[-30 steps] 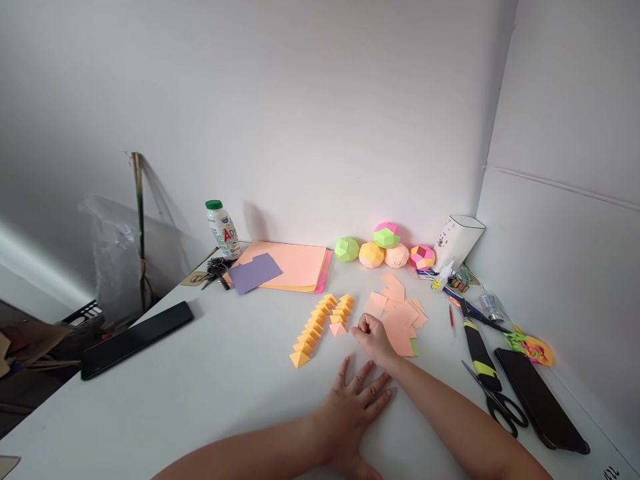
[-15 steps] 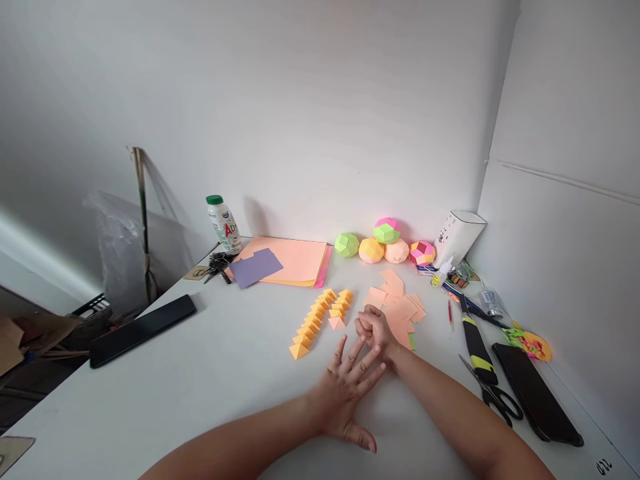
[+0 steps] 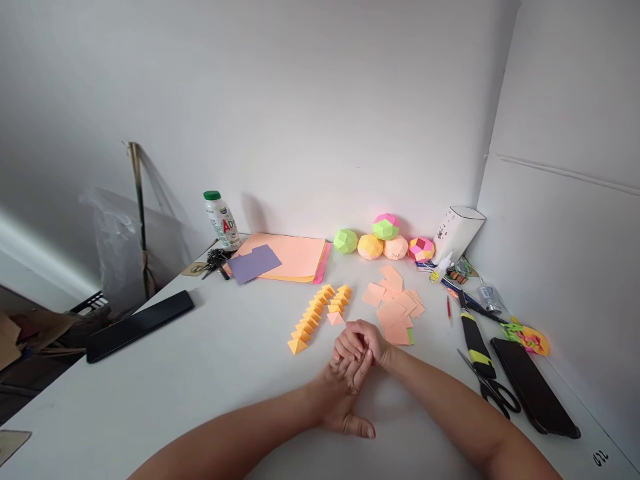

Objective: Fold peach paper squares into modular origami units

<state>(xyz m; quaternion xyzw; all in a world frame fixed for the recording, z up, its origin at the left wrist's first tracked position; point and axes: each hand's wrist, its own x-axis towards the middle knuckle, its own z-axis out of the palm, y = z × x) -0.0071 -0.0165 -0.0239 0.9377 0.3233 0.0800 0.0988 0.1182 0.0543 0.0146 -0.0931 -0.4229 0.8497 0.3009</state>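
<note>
- Big white table [image 3: 200, 373] against the wall; everything sits on it.
- Long black flat bar [image 3: 140, 325] lies off to the left, well apart from the hands.
- Stack of peach sheets [image 3: 295, 257] is at the back with a purple piece [image 3: 253, 263] on top.
- Black phone [image 3: 535, 387] is at the far right, with scissors [image 3: 493, 390] just beside it.
- Left hand [image 3: 343, 397] is front and centre: fingers together pointing away, thumb stuck out to the side, nothing in it.
- Right hand [image 3: 364, 340] has its fingers curled over the left hand's fingertips, so the two are clasped just above the table.
- Pile of peach paper squares [image 3: 395, 310] lies just behind the right hand. I can't tell if it's touching.
- Double row of orange folded pieces [image 3: 315, 313] runs diagonally, left of the hands and near them.
- One tiny pink folded piece [image 3: 335, 319] sits at the near end of the short row. It's the closest thing to the knuckles, but neither hand touches it.
</note>
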